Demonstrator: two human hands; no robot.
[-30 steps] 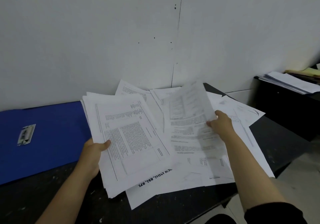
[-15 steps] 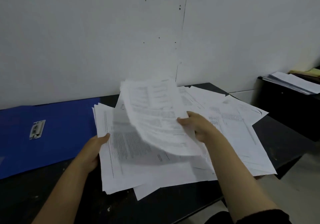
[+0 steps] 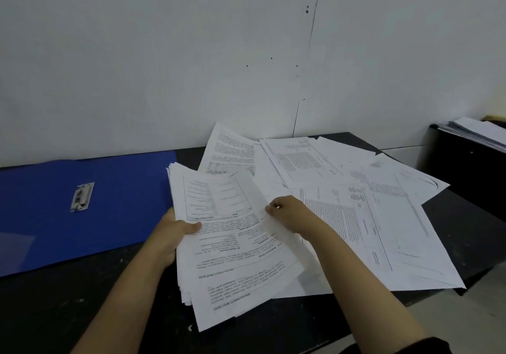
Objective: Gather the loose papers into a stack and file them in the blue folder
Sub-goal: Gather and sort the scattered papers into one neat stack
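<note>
Where gripped, ragged white paper stack (image 3: 232, 247)

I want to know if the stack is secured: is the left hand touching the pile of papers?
Touching. The head view shows the left hand gripping the stack of papers at its left edge, thumb pressed on the top sheet.

Matt white printed paper sheets (image 3: 356, 216), smooth blue plastic folder (image 3: 54, 216) with metal clip (image 3: 82, 197), scuffed black tabletop (image 3: 82, 312)
</note>
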